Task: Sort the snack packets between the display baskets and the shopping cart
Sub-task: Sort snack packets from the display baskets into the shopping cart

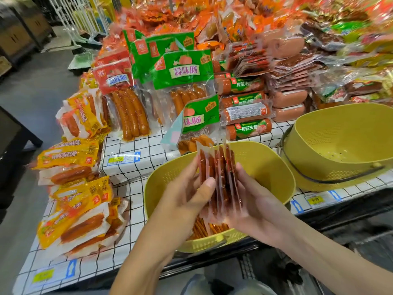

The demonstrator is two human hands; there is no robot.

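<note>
Several red packets [219, 173] fanning between both hands: left hand [187, 194] pinching, right hand [255, 199] cupping. Few lying in yellow basket [285, 173] at 6 o'clock; most sorting seemingly remaining.

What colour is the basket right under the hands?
Yellow; the basket beneath the snack packets shows best in the head view.

open room inside the right yellow basket [331, 133]; sausage packs [185, 75] crowd behind.

A white counter with a black grid pattern [131, 194] bears yellow price labels [116, 159]. Beyond it are grey floor [32, 92], a white wire rack [78, 15] and a brown wooden cabinet [19, 37].
</note>
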